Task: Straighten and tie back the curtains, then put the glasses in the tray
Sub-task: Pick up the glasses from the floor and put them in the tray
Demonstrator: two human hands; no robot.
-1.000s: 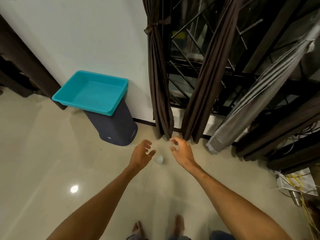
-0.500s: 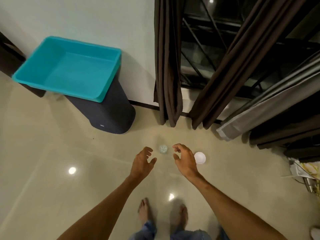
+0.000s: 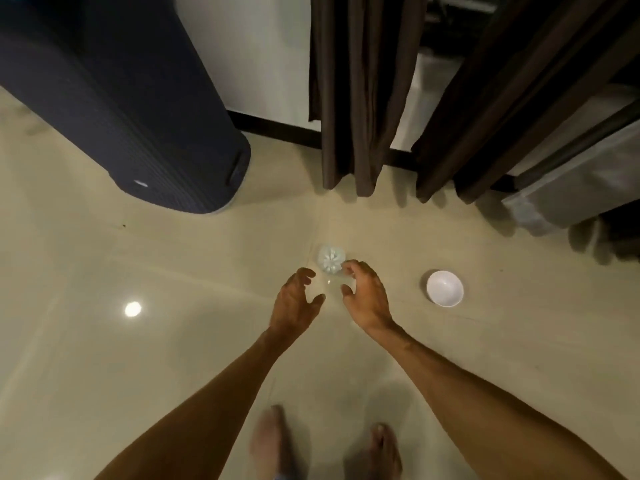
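A clear glass with a patterned base stands on the floor just beyond my hands. My left hand hovers to its near left with fingers loosely curled, holding nothing. My right hand reaches beside the glass on its right, fingertips close to the rim; whether they touch it I cannot tell. A white cup stands on the floor further right. Dark brown curtains hang to the floor ahead, a second brown panel slanting to the right. The tray is out of view.
A dark cylindrical bin stands at the left against the white wall. A grey curtain bunches at the right. My bare feet are at the bottom on the glossy beige tile floor.
The view has dropped lower and closer to the floor; the teal tray has left the frame. Both hands have come nearer to the glass, the right one reaching its side.
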